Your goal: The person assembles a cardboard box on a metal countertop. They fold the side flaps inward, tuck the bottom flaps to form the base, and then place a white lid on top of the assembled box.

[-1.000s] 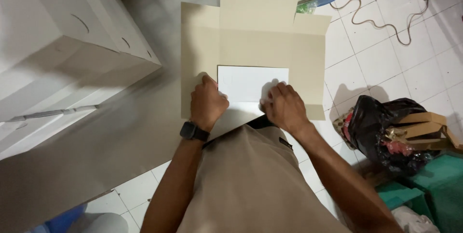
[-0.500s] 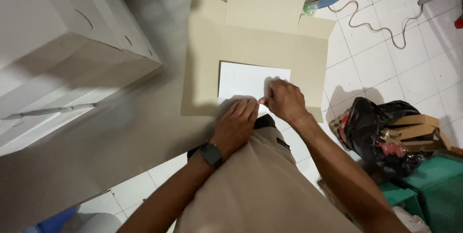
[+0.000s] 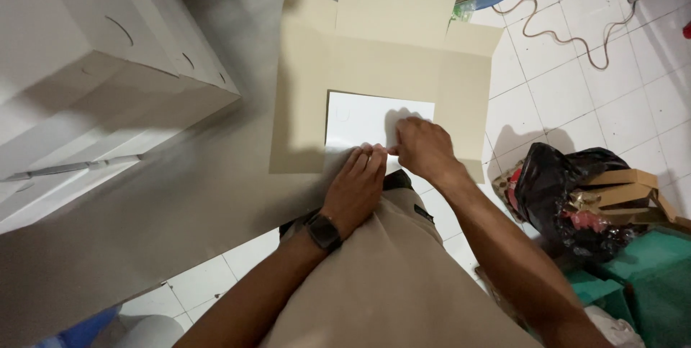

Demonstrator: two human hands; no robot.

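A flat tan cardboard box blank (image 3: 374,60) lies unfolded on a steel table (image 3: 180,197), its flaps spread at the far side. A white flap (image 3: 356,118) is folded up from its near edge over the tan surface. My left hand (image 3: 356,186), with a black watch on the wrist, rests fingers-down on the near edge of the white flap. My right hand (image 3: 425,150) presses on the flap just to the right, fingertips meeting those of the left. Both hands lie flat on the card, and neither grips it.
Stacked white assembled boxes (image 3: 93,67) fill the table's left. On the white tiled floor at right sit a black bag (image 3: 568,190) with cardboard scraps, green containers (image 3: 640,276), and a cable (image 3: 568,28).
My left hand slid right along the near edge of the white flap until it met the right hand. The view has shifted slightly.
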